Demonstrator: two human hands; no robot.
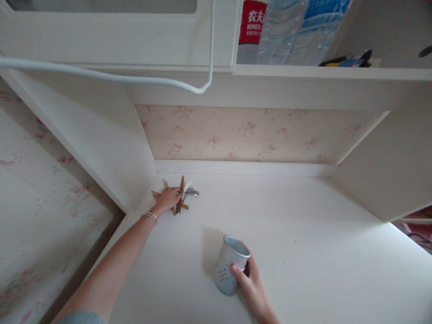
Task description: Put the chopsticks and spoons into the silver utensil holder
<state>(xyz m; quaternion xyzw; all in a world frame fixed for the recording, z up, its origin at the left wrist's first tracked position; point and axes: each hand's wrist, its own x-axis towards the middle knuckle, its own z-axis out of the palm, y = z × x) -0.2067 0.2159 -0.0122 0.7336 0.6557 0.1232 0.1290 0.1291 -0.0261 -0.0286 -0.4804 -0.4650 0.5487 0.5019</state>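
At the far left of the white tabletop, my left hand [168, 198] lies over a loose pile of wooden chopsticks [181, 183] with its fingers closed down among them. A metal spoon [193, 192] sticks out to the right from beside the fingertips, and a white spoon [187, 184] lies just behind it. What the fingers pinch is hidden. Lower, near the middle, my right hand [251, 281] grips a pale metal utensil holder [227, 270] by its right side, thumb in front. The holder is slightly tilted, open rim up, with small holes in its wall; no utensils show inside.
White side panels [101, 121] and a back ledge [246, 168] bound the tabletop [303, 216]. Overhead, a shelf [320, 72] carries plastic water bottles [281, 31] and small items. A white cable [135, 79] hangs across the upper left.
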